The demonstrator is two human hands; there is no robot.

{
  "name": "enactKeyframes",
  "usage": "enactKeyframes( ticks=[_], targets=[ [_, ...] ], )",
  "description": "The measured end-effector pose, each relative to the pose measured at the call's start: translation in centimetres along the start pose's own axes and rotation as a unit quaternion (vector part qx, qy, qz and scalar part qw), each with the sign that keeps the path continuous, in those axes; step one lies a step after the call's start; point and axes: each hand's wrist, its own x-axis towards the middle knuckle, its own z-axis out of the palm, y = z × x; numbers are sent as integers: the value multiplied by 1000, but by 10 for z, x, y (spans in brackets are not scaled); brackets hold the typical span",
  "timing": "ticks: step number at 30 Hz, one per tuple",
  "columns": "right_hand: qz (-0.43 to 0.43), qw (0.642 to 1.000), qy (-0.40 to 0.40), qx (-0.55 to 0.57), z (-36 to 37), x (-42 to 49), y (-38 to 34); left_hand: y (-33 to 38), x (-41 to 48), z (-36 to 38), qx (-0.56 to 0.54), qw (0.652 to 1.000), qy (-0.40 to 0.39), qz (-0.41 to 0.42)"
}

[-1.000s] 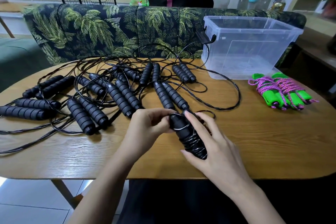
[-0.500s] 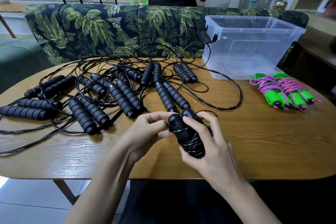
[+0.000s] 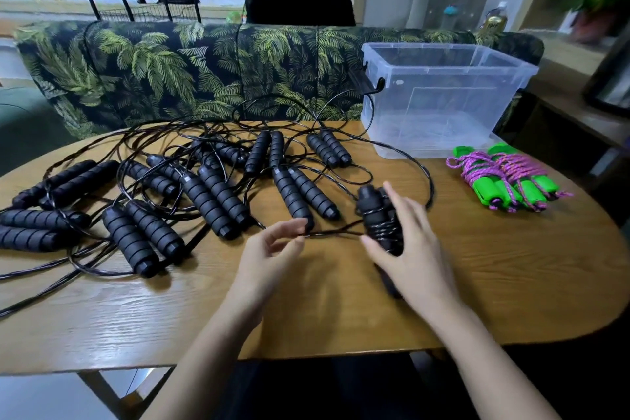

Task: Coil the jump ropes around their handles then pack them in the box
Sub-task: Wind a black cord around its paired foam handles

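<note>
Black handle pair (image 3: 378, 215), partly cord-wrapped, is gripped by the right hand (image 3: 414, 249) near table (image 3: 477, 283) centre. Its free cord (image 3: 334, 233) is pinched straight by the left hand (image 3: 272, 249). Clear plastic box (image 3: 426, 119) is set at 1 o'clock, uncoiled black ropes (image 3: 211, 194) spread at 10 o'clock.

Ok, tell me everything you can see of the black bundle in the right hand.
The black bundle is two foam-looking handles side by side, glossy thin black rope coiled round their middle. It tilts, caps pointing away, and seems lifted off the wooden table. The right hand grips it from the right. One rope tail runs left, taut, to the left hand, which pinches it.
</note>
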Motion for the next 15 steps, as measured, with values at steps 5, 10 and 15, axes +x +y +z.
enactKeyframes(
  ticks=[5, 10, 15],
  targets=[
    [95, 986, 28, -134, -34, 70, 58, -6, 37, -4, 277, 944, 54, 173],
    [96, 973, 32, -206, -48, 137, 90, 0, 75, 12, 453, 871, 8, 191],
    [148, 935, -49, -318, -39, 177, 114, 2, 103, 20, 535, 834, -23, 136]
  ],
)
